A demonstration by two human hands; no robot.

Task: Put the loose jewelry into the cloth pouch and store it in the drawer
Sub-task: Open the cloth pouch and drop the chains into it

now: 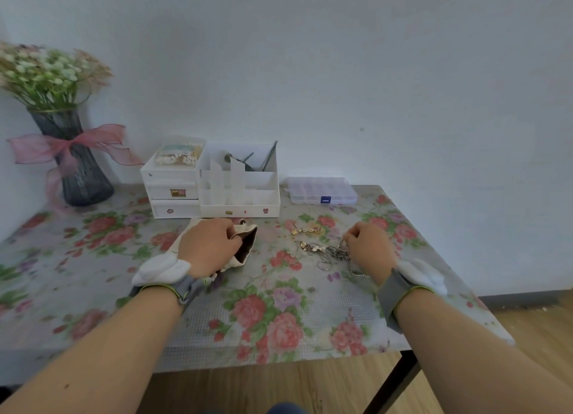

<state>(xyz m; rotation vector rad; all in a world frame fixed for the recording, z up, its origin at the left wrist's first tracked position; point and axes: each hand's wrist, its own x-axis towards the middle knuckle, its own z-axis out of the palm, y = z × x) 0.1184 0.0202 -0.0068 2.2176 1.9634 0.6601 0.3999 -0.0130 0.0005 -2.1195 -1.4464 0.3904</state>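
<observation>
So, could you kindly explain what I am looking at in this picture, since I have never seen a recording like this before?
There is no machine here: a person wears a camera on the head, so you look down along both forearms at a table with a floral tablecloth. The left hand holds open a cloth pouch. The right hand is closed, its grip pinching at a pile of loose jewelry; a few gold pieces lie apart. Behind stand a white drawer organizer, a clear compartment box and a vase of flowers. The grey bands with white pads on both wrists are part of the recording gear.
</observation>
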